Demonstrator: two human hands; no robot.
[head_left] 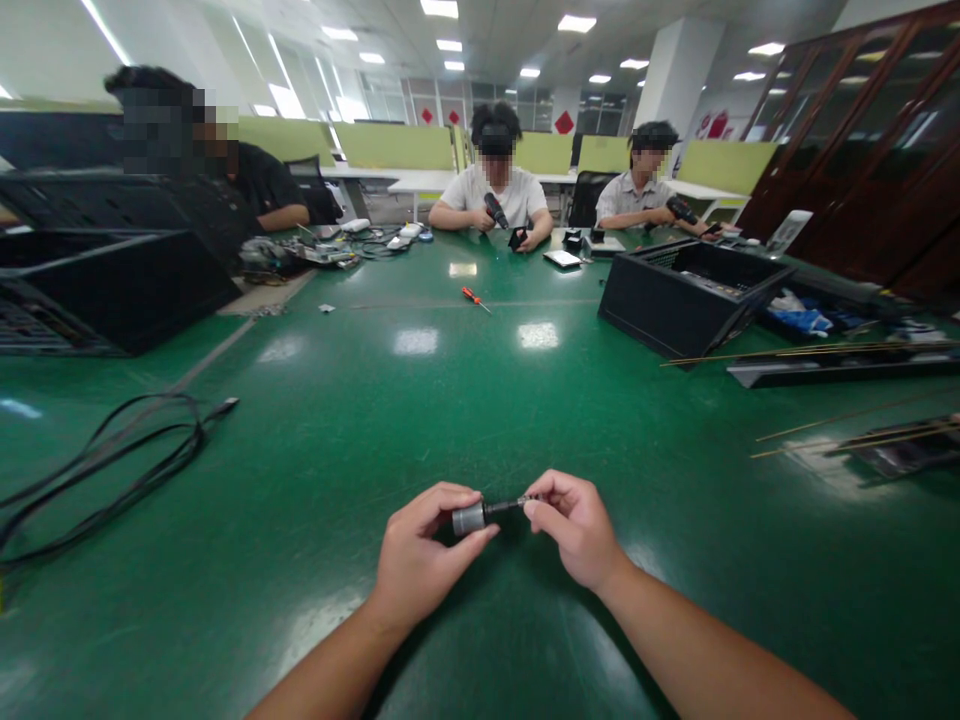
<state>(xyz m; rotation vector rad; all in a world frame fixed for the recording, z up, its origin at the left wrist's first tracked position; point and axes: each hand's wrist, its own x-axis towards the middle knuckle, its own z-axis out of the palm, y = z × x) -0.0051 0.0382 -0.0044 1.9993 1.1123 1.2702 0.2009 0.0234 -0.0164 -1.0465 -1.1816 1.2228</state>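
Observation:
My left hand is closed round a short grey metal cylinder, thumb below and fingers above. Out of its right end runs a thin dark shaft. The far tip of this shaft sits in a pinch of my right hand, where the fingertips partly cover it. Both hands are just above the green tabletop, near its front. I cannot make out exactly what kind of part the cylinder and shaft are.
A red-handled screwdriver lies mid-table. Black computer cases stand at left and right. A black cable is coiled at left; thin brass-coloured rods lie at right. Across the table sit three people, two with power drills.

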